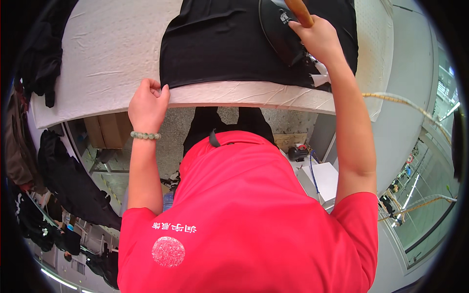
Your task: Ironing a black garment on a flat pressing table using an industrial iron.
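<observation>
A piece of black fabric (215, 49) lies spread over a padded white ironing table (112, 49), its near edge close to the table's front. At the fabric's near left corner my left hand (149, 105), wearing a beaded bracelet, is closed with thumb and curled fingers pinching the edge. My right hand (320, 39) wraps round the wooden handle of a black iron (278, 34), which rests on the right part of the fabric. White material (320, 73) shows beside the iron under my right wrist. The far end of the iron is cut off by the upper edge.
Dark garments (41, 53) lie on the table's left end, and more hang (73, 180) beside it. A yellowish hose (405, 100) runs off to the right. Below the table are a cardboard box (107, 129) and a white box (322, 180).
</observation>
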`<state>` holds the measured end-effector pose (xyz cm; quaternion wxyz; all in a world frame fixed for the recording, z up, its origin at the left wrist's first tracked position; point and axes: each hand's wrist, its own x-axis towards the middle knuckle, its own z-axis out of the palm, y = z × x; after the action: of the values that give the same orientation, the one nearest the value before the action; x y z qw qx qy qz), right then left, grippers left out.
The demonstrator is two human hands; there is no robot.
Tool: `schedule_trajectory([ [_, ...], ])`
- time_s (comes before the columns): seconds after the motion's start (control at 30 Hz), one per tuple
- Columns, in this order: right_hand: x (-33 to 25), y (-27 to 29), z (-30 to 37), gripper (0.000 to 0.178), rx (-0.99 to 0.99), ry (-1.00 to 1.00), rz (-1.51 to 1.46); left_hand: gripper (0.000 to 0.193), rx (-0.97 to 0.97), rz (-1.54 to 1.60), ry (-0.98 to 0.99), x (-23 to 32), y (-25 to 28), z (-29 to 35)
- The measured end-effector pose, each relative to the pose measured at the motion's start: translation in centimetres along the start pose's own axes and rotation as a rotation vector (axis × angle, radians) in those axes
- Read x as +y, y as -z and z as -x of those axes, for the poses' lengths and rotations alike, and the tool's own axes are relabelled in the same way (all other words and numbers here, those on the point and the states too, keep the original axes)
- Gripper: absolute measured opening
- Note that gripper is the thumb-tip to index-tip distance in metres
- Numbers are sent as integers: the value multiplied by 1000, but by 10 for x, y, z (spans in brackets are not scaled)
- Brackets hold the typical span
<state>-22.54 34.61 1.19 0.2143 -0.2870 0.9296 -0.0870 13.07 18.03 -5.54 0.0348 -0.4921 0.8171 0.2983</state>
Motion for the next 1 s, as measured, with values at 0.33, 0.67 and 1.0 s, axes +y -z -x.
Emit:
schedule_trajectory([
  [0.33,-5,-51,139,47,-318,168,171,19,1,-23,-7,-8,-9,2],
  [0.67,19,-21,169,70,-429,29,56,24,-241,1224,596,49,-25,46],
  [1.0,3,-36,147,85,-225,-40,-4,22,-251,1191,593,75,-70,34],
])
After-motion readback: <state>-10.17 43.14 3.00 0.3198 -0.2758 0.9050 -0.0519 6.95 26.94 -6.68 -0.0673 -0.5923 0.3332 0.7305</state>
